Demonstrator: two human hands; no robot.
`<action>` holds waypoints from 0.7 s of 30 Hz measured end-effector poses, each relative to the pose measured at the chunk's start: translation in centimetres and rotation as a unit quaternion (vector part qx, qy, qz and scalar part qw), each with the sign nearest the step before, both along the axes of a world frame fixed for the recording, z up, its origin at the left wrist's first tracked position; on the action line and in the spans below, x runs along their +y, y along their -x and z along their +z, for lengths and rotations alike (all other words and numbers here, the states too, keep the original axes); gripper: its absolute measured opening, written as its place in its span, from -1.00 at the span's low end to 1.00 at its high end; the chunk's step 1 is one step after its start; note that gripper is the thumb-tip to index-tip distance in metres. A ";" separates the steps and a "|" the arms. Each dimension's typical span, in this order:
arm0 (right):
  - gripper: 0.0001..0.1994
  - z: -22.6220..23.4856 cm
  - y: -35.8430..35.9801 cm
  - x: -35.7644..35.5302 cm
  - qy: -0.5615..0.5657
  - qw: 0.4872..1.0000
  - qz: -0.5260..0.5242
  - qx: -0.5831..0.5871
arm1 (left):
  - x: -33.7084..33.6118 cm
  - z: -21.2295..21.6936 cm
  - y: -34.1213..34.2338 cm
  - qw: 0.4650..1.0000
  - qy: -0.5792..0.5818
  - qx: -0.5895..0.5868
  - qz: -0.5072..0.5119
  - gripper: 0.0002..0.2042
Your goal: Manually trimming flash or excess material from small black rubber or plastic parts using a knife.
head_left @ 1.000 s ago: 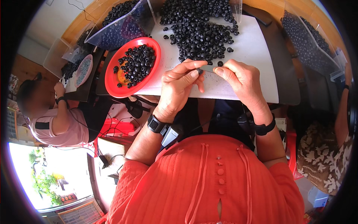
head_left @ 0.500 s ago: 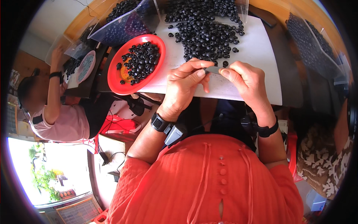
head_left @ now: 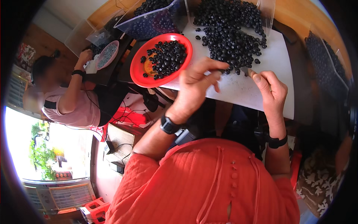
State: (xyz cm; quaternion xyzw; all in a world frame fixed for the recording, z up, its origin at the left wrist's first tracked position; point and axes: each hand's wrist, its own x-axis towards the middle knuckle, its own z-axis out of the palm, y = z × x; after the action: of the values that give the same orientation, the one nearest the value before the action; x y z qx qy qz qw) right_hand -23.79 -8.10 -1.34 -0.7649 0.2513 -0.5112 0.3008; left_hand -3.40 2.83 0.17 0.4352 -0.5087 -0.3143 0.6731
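Note:
My left hand is raised over the table, with thumb and forefinger pinched on a small black round part; its other fingers hang loose and slightly blurred. A short grey blade sticks out from the thumb and bent fingers of my right hand. The two hands are a little apart, over the near edge of the white board. Just beyond them lies a heap of black round parts, some showing a small hole. Left of my left hand is a red plate holding more of these parts.
A clear bin with black parts stands behind the plate, and another clear bin spills onto the board. A third bin is at right. On the left, a co-worker sits by a pink-rimmed plate.
My hands, which met around the blade and part, have moved apart. The left hand has turned toward the plate side with the part, and the whole view has shifted.

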 end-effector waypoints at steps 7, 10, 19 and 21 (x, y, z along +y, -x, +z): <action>-0.78 -0.3 0.8 -0.1 -0.036 0.994 -0.012 -0.105 | 0.4 2.4 -10.9 0.898 -0.043 -0.364 0.242 -0.78; -0.81 -0.4 1.2 -0.2 -0.076 0.990 0.003 -0.119 | 0.4 2.7 -11.9 0.833 -0.076 -0.498 0.228 -0.76; -0.76 -0.4 1.3 -0.4 -0.078 0.981 0.000 -0.176 | -1.0 1.7 -11.7 0.752 -0.040 -0.573 0.324 -0.82; -0.75 -0.7 1.5 -0.5 -0.082 0.980 -0.005 -0.182 | -1.9 1.7 -7.5 0.815 -0.024 -0.514 0.268 -0.81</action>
State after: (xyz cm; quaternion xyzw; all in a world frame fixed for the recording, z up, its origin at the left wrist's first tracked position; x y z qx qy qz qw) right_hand -25.26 -8.58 -2.02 -0.6307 0.2372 -0.6208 0.4007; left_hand 4.14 0.95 1.83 0.6685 -0.6358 0.1360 0.3610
